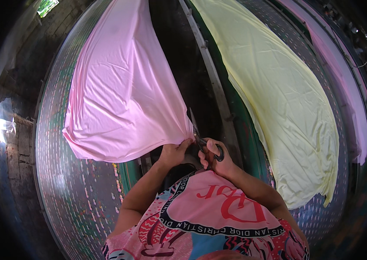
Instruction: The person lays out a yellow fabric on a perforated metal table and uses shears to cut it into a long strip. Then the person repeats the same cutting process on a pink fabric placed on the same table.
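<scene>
A long sheet of pink fabric (127, 95) lies creased over the table on the left. My left hand (175, 152) pinches its near right corner, fingers closed on the cloth. In my right hand (214, 154) is a pair of dark scissors (197, 134), its handle loops around my fingers. The blades point away from me, right beside the pinched corner. From this angle I cannot tell whether the blades touch the cloth.
Pale yellow fabric (285, 108) covers much of the table to the right. More pink fabric (348, 95) lies at the far right. A dark gap with a metal rail (211, 65) runs between the tables. The left tabletop (83, 195) is speckled with paint-like marks.
</scene>
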{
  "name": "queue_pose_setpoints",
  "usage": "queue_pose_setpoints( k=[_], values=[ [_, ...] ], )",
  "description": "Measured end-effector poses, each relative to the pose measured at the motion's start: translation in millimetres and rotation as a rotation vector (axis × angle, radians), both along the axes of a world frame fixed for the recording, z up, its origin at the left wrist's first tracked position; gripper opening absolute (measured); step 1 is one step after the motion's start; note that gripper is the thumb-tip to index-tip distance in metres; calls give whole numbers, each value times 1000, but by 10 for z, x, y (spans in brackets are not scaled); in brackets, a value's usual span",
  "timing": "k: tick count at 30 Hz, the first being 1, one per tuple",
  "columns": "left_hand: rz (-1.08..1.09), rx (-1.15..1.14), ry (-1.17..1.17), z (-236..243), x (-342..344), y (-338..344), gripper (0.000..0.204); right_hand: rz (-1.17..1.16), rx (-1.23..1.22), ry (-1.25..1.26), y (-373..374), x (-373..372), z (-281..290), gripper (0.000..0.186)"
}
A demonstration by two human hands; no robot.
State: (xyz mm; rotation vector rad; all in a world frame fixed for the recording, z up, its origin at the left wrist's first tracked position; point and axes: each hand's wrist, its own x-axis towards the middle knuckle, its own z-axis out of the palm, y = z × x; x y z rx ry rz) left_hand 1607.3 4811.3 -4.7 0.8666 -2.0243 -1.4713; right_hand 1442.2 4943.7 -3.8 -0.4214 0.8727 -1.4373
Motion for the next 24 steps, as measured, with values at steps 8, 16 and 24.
queue_pose_setpoints(
  k=[8, 16, 24],
  values=[
    [-12, 106, 33, -48, 147, -205, 16, 42, -44, -74, -153, 4, 149, 73],
    [160, 781, 331, 9, 10, -16, 12, 177, -57, -148, -90, -63, 205, 77],
    [120, 1029, 342, -117, 52, 353, 23, 203, -31, -227, 241, 13, 57, 78]
  ],
)
